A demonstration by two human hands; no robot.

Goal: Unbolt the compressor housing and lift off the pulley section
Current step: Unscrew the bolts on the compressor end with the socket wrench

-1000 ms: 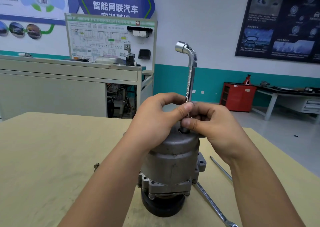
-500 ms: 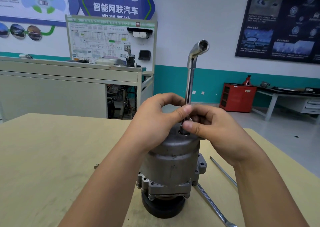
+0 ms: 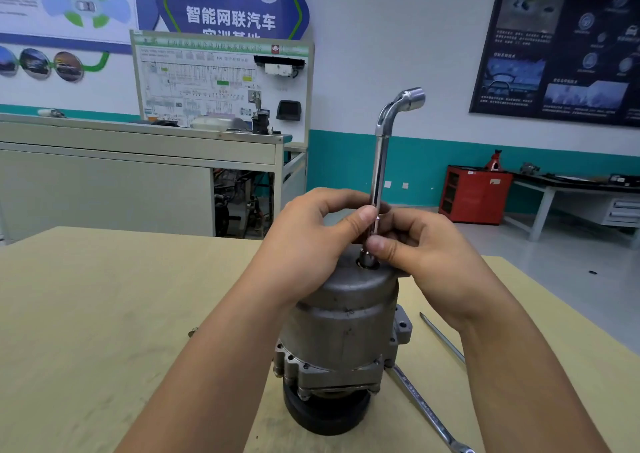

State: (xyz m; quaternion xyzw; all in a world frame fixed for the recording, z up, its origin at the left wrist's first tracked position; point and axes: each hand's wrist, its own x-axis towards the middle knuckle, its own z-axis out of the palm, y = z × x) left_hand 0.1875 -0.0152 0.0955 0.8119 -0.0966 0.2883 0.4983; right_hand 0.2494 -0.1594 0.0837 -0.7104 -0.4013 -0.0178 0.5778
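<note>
Workshop, tan table (image 3: 104,314). Compressor housing (image 3: 346,317) upright, pulley (image 3: 325,414) down. Left hand (image 3: 311,244) and right hand (image 3: 419,248) pinch socket wrench (image 3: 380,161) shaft, fingers curled.

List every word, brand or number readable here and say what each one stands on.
"LYNK&C…", cut off at the top edge: blue wall sign.
"智能网联汽车": same sign; the line beneath is half hidden.
"HV": white diagram board; its other print is too small.
Black poster: text blurred, unreadable.
Socket wrench and flat spanner: stamped markings unreadable.
</note>
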